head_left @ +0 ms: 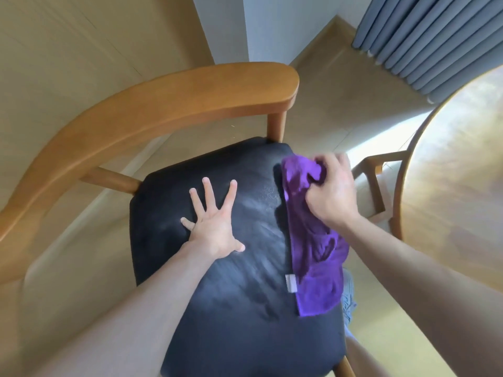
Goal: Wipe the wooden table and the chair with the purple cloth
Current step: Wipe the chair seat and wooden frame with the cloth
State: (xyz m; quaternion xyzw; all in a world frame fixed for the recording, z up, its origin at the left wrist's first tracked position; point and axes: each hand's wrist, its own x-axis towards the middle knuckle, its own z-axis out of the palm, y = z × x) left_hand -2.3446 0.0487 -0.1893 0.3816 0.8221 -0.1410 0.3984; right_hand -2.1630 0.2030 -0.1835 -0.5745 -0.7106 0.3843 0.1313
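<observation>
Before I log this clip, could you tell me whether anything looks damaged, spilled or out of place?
Nothing stands out. The purple cloth lies along the chair seat's right edge, gripped by the right hand; the left hand rests flat on the seat.

The wooden table (457,170) runs off the right edge, mostly unseen.

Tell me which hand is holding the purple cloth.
The right hand grips the purple cloth at the seat's right edge; the left hand lies flat with fingers spread on the black seat.
</observation>
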